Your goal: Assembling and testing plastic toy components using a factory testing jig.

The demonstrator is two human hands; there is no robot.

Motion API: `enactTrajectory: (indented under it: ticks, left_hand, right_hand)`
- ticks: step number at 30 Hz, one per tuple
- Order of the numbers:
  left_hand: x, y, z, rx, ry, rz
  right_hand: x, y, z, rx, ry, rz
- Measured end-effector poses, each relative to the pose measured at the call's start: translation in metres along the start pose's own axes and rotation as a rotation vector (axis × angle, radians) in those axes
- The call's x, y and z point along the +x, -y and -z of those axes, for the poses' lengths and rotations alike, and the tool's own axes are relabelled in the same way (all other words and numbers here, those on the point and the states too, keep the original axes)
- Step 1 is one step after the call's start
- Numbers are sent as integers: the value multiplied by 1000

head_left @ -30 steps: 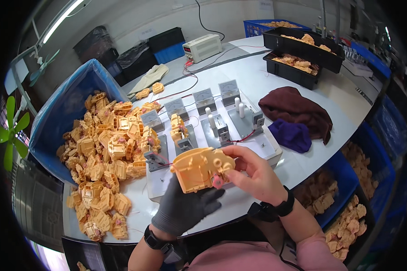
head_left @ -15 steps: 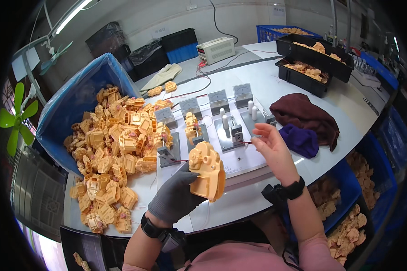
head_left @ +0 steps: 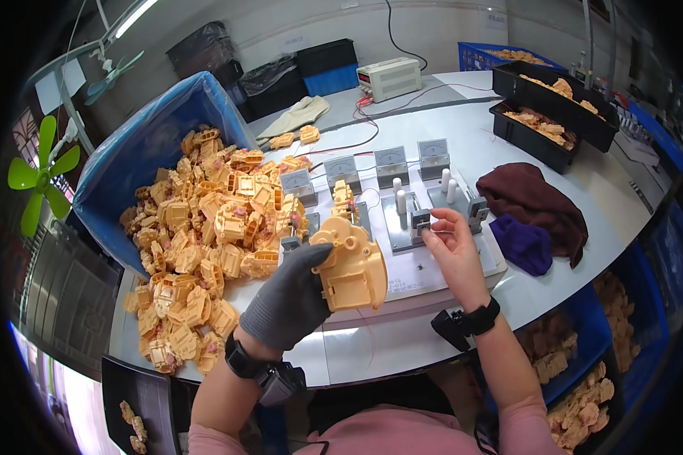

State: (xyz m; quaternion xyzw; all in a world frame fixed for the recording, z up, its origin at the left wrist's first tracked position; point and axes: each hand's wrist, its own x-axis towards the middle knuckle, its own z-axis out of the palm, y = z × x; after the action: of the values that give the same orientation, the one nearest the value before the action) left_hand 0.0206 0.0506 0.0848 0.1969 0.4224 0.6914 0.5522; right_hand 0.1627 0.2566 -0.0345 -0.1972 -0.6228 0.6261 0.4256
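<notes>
Above white board [head_left: 402, 267], left hand [head_left: 288, 299] clasps yellow housing [head_left: 354, 277]; right hand [head_left: 455, 250] at fixture block [head_left: 420, 219], grip unclear. Likely loading step; next calls for aligning housing to 2 posts [head_left: 401, 202].

Holding yellow plastic housing [head_left: 357, 277] in gray-gloved left hand [head_left: 288, 296], raised over near side of white fixture board [head_left: 432, 278]. Reaching with bare right hand [head_left: 457, 249] to gray clamp block [head_left: 420, 220] on fixture with white posts [head_left: 401, 202]; can't tell if touching. Also seeing second housing [head_left: 343, 196] seated on next fixture over to the left, four analog meters [head_left: 391, 166] lined up behind. Heaped far left: loose housings [head_left: 205, 201] in and in front of tipped blue bin [head_left: 118, 178]. Bunched at right: brown cloth [head_left: 535, 199], purple cloth [head_left: 522, 244]. Further back: bench power supply [head_left: 391, 80], black trays [head_left: 535, 142] with parts.
</notes>
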Motion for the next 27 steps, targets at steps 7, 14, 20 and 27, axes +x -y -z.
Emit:
enactTrajectory:
  ticks: [7,14,20,27]
  left_hand:
    - [24,-17,2,82,18,-76]
    - [27,-36,-8,319,2,-85]
    - [46,-68,-8,546,21,-107]
    - [125,-116,-12,1520,7,-582]
  right_hand:
    - [-3,-1,2,85,83,44]
    - [-6,-3,3,79,124,86]
    - [-6,2,3,121,165,25]
    - [-3,-6,10,117,214,77]
